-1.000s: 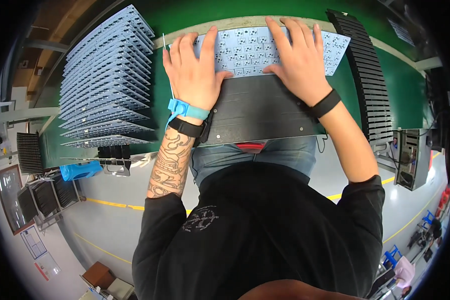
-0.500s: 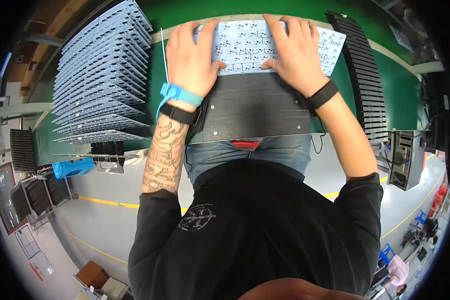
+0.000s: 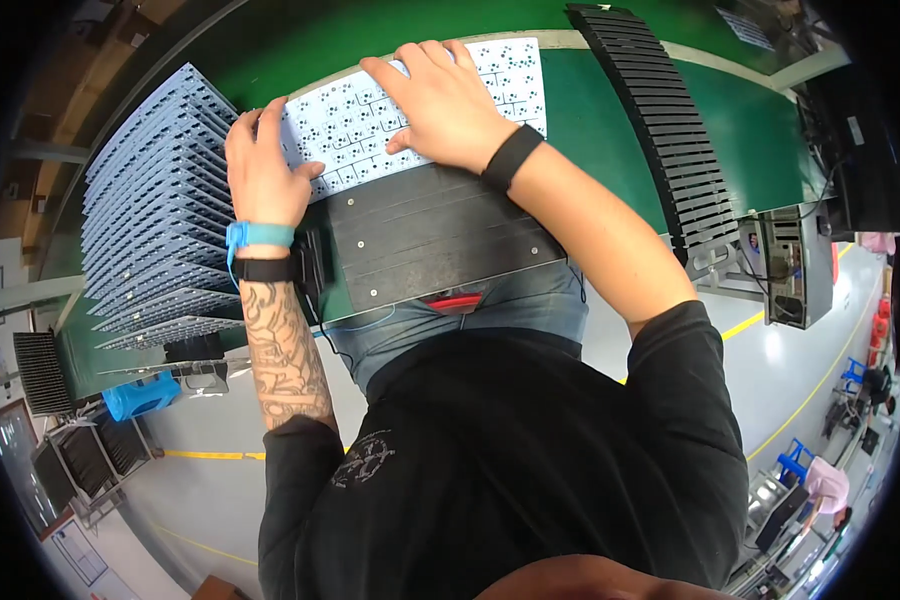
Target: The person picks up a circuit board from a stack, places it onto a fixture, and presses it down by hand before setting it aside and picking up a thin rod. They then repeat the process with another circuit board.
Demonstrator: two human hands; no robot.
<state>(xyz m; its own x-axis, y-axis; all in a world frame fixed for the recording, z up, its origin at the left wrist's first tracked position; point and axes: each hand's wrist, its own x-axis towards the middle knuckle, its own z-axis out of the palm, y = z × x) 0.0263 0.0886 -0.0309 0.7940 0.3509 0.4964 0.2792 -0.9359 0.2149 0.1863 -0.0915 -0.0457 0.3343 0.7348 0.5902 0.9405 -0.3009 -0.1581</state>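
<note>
A white keyboard circuit board (image 3: pixel 342 125), dotted with rows of black switch marks, lies tilted at the far side of a black fixture plate (image 3: pixel 440 235). My left hand (image 3: pixel 268 170) is closed on its left end, the thumb over the near edge and the fingers toward the far edge. Across the board's middle right lies my right hand (image 3: pixel 445 105), gripping it from far edge to near edge with fingers somewhat spread. The right end of the board shows beyond that hand. Fingertips at the far edge are partly hidden.
Left of my left hand stands a tall stack of similar boards (image 3: pixel 155 210). A long black slotted rack (image 3: pixel 660 140) stands on the green table (image 3: pixel 595 130) to the right. A blue container (image 3: pixel 142 396) sits below the table's left end.
The whole view has turned, so the board, plate and hands appear farther left and more tilted. Both hands stay on the board.
</note>
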